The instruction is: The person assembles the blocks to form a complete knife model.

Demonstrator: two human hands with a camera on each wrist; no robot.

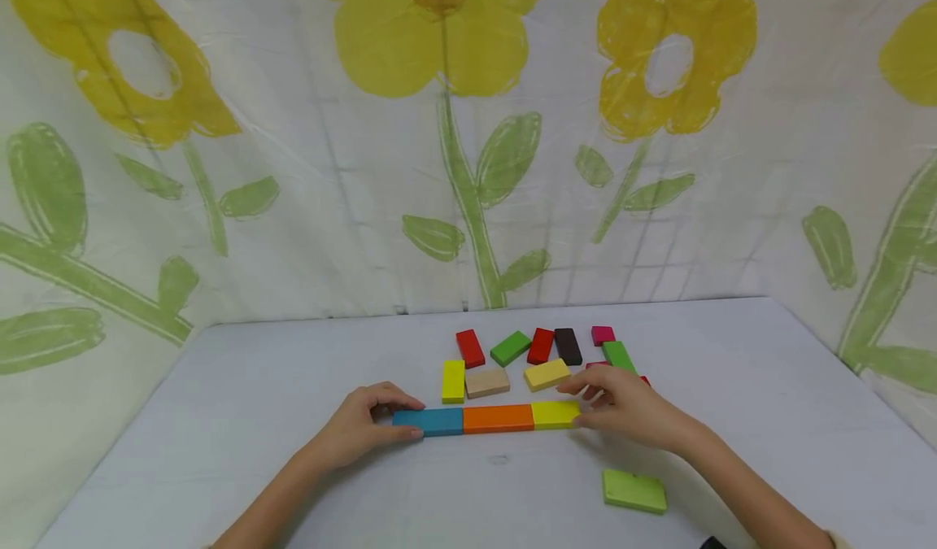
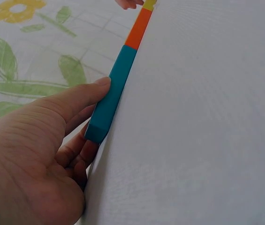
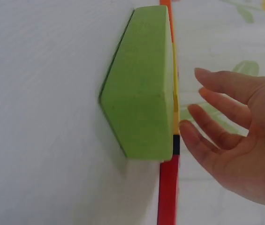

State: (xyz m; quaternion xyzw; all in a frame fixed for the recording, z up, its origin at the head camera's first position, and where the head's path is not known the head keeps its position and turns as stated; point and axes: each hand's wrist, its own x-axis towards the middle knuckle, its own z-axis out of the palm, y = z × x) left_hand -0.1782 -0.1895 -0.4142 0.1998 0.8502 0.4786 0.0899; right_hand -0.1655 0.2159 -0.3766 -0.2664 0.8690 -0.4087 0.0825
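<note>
A blue block [image 1: 439, 422], an orange block [image 1: 498, 419] and a yellow block [image 1: 554, 415] lie end to end in a straight row on the white table. My left hand [image 1: 359, 423] pinches the blue block at the row's left end, thumb on the near side and fingers on the far side. At the right end, my right hand [image 1: 629, 407] has its fingertips right by the yellow block. Its fingers are loosely bent and spread, with nothing between them in the right wrist view. A light green block [image 3: 137, 84] lies nearer the front, below the right hand.
Behind the row lie several loose blocks, among them a yellow one [image 1: 453, 381], a bare wooden one [image 1: 487, 383], a pale yellow one [image 1: 546, 375], a black one [image 1: 568, 346] and a magenta one [image 1: 603, 335]. A flower-printed cloth [image 1: 351, 207] hangs behind the table.
</note>
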